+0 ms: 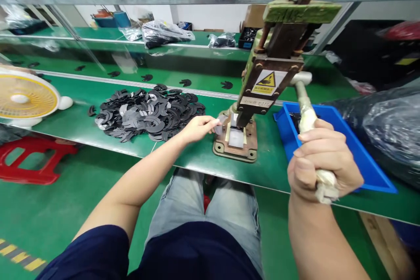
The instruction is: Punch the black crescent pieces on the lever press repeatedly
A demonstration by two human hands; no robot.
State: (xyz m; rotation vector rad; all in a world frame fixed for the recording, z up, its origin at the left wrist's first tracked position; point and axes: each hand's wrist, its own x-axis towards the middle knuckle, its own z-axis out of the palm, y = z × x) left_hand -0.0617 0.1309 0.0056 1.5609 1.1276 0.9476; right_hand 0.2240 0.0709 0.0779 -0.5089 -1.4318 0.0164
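Observation:
My right hand [323, 159] is closed in a fist round the cloth-wrapped lever handle [306, 111] of a green hand press [272, 74] standing on the green bench. My left hand [198, 127] reaches to the press's base [234, 146], its fingers pinched on a small pale piece [218, 129] at the die. A heap of black curved flat parts [149, 111] lies on the bench just left of that hand.
A blue plastic bin [367, 162] sits right of the press, beside dark plastic bags [390, 127]. A yellow fan [26, 98] stands at far left, a red stool [36, 162] below it. Black parts ride a conveyor belt [183, 82] behind. My knees are under the bench.

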